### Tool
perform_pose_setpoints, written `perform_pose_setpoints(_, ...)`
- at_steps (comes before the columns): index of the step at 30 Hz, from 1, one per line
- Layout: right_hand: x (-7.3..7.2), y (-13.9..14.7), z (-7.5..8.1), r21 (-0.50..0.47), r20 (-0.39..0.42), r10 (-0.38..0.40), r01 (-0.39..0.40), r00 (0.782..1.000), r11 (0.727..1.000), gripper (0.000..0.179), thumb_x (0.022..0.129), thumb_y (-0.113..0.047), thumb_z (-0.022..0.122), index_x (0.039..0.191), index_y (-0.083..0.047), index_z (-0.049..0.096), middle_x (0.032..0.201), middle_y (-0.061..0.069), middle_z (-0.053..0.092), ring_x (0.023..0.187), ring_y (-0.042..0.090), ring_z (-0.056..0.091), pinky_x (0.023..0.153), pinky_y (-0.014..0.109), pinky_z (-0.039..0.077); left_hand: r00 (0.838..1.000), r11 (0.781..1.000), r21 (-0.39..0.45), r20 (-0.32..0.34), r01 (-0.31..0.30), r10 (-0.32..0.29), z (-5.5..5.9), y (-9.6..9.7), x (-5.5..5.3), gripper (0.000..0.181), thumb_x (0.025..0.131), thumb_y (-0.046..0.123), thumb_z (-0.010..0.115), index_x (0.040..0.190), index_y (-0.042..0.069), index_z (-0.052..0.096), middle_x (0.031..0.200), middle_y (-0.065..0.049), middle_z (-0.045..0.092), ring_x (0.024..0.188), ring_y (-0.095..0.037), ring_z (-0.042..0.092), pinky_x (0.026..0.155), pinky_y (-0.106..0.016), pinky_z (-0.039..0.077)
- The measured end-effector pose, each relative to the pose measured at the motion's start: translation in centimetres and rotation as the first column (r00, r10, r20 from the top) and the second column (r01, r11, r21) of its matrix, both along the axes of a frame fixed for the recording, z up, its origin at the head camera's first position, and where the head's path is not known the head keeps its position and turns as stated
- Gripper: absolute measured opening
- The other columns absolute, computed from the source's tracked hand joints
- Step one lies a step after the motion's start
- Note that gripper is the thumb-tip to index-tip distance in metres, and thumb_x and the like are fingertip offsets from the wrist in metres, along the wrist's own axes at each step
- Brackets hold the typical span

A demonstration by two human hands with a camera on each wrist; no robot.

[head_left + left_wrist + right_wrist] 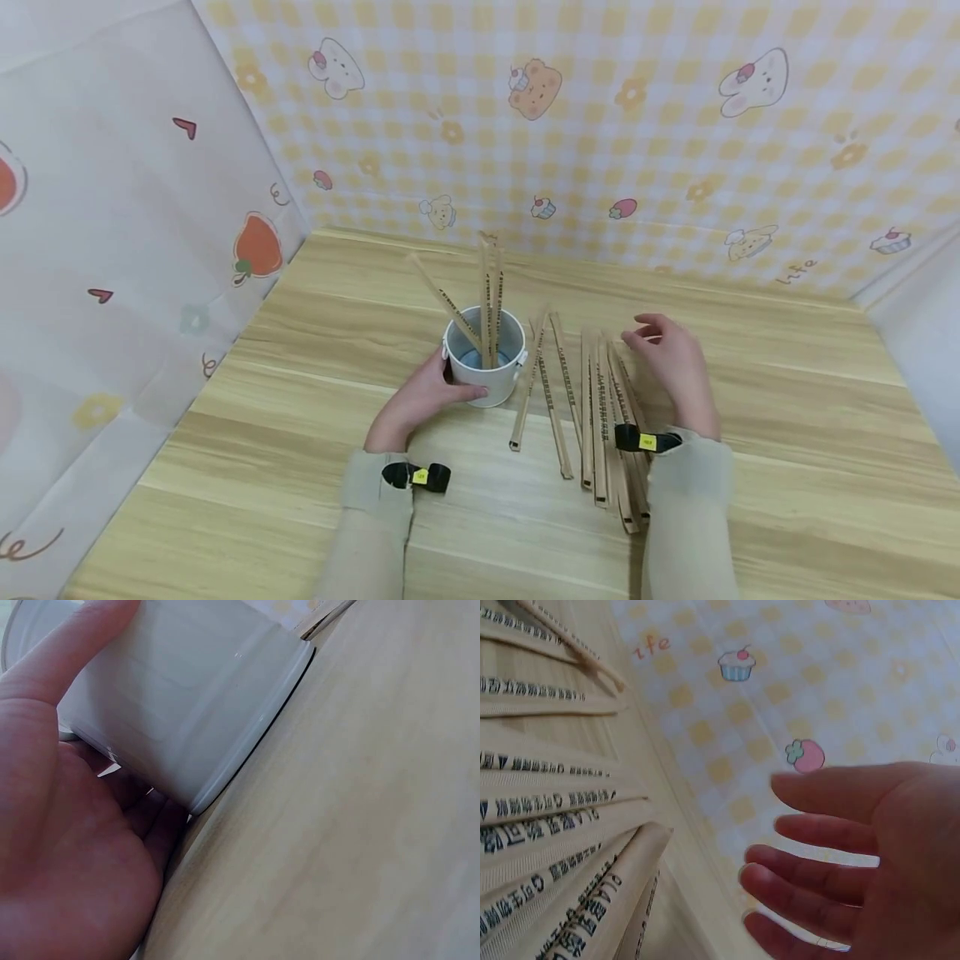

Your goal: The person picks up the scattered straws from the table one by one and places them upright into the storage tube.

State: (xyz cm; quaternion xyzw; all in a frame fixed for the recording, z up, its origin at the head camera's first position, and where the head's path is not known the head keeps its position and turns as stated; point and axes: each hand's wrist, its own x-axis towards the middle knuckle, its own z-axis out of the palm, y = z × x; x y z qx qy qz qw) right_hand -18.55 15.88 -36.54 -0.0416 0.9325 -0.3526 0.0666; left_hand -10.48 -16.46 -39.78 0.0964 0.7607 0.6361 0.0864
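Observation:
A small white bucket (492,388) stands on the table with several paper-wrapped straws (486,308) leaning inside it, their tops spread above the rim. My left hand (431,388) grips the bucket's near left side; in the left wrist view the thumb (71,649) lies along its wall and the other fingers curl round underneath. To the right, a loose fan of wrapped straws (600,417) with dark printing lies on the table. My right hand (671,354) hovers beside their far ends, fingers loosely bent with nothing between them; the right wrist view shows it (832,862) apart from the straws.
The wood-grain table (300,383) meets a yellow checked cloth backdrop (585,150) at its far edge. A white printed sheet (150,250) hangs along the left side. Black bands with yellow tags circle both wrists.

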Motion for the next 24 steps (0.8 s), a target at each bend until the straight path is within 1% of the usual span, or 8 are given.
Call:
perform_pose_setpoints(4, -0.1, 0.6, -0.5, 0.018, 0.111, 0.064, -0.067, 0.992, 0.998, 0.065, 0.087, -0.038, 0.054, 0.135, -0.002, 0.031, 0.124, 0.025, 0.044, 0.11, 0.04, 0.043, 0.086, 0.055, 0.037, 1.0, 1.0, -0.005, 0.012, -0.004, 0.004, 0.2, 0.1, 0.1, 0.09, 0.068, 0.014, 0.077, 0.14, 0.016, 0.023, 0.132, -0.011, 0.039, 0.12, -0.033, 0.037, 0.1, -0.043, 0.028)
perform_pose_setpoints(8, -0.4, 0.8, -1.3, 0.016, 0.17, 0.118, -0.123, 0.978, 0.992, 0.07, 0.085, -0.037, 0.057, 0.137, -0.001, 0.027, 0.124, 0.026, 0.043, 0.112, 0.04, 0.042, 0.088, 0.055, 0.036, 1.0, 1.0, -0.016, 0.016, -0.011, 0.011, 0.1, 0.0, 0.1, 0.09, 0.068, 0.015, 0.077, 0.14, 0.016, 0.023, 0.132, -0.01, 0.039, 0.121, -0.032, 0.037, 0.1, -0.043, 0.028)
perform_pose_setpoints(12, -0.6, 0.8, -2.0, 0.012, 0.195, 0.16, -0.165, 0.968, 0.986, 0.074, 0.084, -0.04, 0.059, 0.138, -0.003, 0.025, 0.124, 0.026, 0.043, 0.112, 0.039, 0.042, 0.088, 0.054, 0.036, 1.0, 1.0, -0.003, 0.012, -0.011, 0.011, -0.1, 0.0, 0.1, 0.091, 0.068, 0.014, 0.077, 0.14, 0.018, 0.023, 0.133, -0.009, 0.039, 0.121, -0.032, 0.036, 0.1, -0.043, 0.028)
perform_pose_setpoints(18, -0.4, 0.7, -2.3, 0.039, 0.212, 0.164, -0.176, 0.963, 0.984, 0.075, 0.082, -0.037, 0.061, 0.139, -0.004, 0.024, 0.118, 0.022, 0.047, 0.105, 0.035, 0.046, 0.085, 0.051, 0.039, 1.0, 1.0, 0.013, 0.006, -0.005, 0.005, -0.3, -0.1, 0.0, 0.09, 0.068, 0.012, 0.077, 0.14, 0.019, 0.023, 0.133, -0.01, 0.038, 0.121, -0.032, 0.036, 0.1, -0.044, 0.028)
perform_pose_setpoints(21, -0.4, 0.5, -2.5, 0.052, 0.204, 0.165, -0.179, 0.965, 0.982, 0.072, 0.082, -0.033, 0.062, 0.138, -0.003, 0.027, 0.111, 0.018, 0.05, 0.097, 0.031, 0.048, 0.081, 0.048, 0.041, 1.0, 1.0, 0.017, 0.003, 0.001, -0.001, -0.3, -0.1, -0.1, 0.091, 0.068, 0.012, 0.076, 0.141, 0.018, 0.022, 0.133, -0.01, 0.037, 0.121, -0.033, 0.035, 0.1, -0.044, 0.028)
perform_pose_setpoints(24, -0.4, 0.3, -2.6, 0.058, 0.207, 0.158, -0.173, 0.965, 0.983, 0.065, 0.082, -0.029, 0.063, 0.133, -0.002, 0.034, 0.104, 0.016, 0.053, 0.091, 0.028, 0.05, 0.079, 0.045, 0.041, 1.0, 1.0, 0.022, 0.006, 0.005, -0.005, -0.2, 0.0, -0.1, 0.091, 0.068, 0.012, 0.076, 0.141, 0.018, 0.022, 0.133, -0.01, 0.037, 0.121, -0.034, 0.035, 0.1, -0.043, 0.028)
